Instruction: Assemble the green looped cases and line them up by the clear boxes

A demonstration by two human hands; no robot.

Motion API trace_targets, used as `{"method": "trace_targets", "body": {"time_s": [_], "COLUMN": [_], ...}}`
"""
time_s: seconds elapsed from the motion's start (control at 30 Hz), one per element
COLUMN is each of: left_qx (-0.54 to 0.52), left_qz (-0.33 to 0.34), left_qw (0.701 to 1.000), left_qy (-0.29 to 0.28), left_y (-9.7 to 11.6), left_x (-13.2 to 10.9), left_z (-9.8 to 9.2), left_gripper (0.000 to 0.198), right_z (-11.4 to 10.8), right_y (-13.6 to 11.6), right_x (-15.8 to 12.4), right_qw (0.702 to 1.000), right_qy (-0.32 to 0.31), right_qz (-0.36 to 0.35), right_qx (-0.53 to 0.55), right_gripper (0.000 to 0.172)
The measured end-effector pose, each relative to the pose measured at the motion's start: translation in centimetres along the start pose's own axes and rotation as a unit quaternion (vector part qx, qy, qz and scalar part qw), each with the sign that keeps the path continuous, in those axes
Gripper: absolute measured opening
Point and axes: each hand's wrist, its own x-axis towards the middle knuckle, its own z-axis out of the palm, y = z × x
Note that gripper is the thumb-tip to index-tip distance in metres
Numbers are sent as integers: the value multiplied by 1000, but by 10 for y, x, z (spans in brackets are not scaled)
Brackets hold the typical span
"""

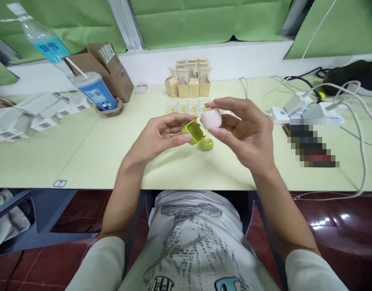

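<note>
My left hand is closed around a yellow-green earbud case cover, its hollow side turned to the right. Between the thumb and fingers of my right hand is a small rounded white earbud case. The case is right beside the cover's opening; whether they touch I cannot tell. A second yellow-green piece shows just below, near the tabletop. Beyond my hands lies a clear plastic tray with several yellow marks in it, partly hidden by my fingers.
Several small open cardboard boxes stand at the back. On the left are a brown carton, a blue-and-white cup, a water bottle and white boxes. To the right are white chargers, cables and a blurred-out phone-like object.
</note>
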Motion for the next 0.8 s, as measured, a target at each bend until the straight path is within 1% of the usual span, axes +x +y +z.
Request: {"method": "trace_targets", "body": {"time_s": [0.07, 0.13, 0.2, 0.37, 0.5, 0.67, 0.8], "left_qx": [-18, -34, -42, -38, -44, -39, -41], "left_qz": [-17, -27, -28, -28, -25, -19, -20], "left_qw": [1000, 999, 999, 998, 999, 999, 999], "left_qy": [-13, -10, -9, -29, -20, -18, -21], "left_y": [-2, -3, -4, -2, -2, 0, 1], "left_x": [1, 2, 2, 3, 3, 2, 1], "left_z": [-1, -2, -4, -4, -2, 0, -1], "left_gripper": [53, 52, 51, 49, 49, 52, 57], "right_z": [1, 3, 3, -2, -4, 1, 3], "right_y": [2, 2, 3, 8, 12, 10, 9], "right_x": [1, 1, 0, 1, 1, 1, 3], "right_qw": [999, 997, 996, 992, 992, 990, 988], "right_qy": [-5, -12, -27, -64, -63, -50, -50], "right_qz": [19, 27, 24, 24, 0, -24, -19], "right_qx": [-38, -69, -83, -105, -106, -131, -146], "right_gripper": [35, 37, 39, 35, 31, 28, 29]}}
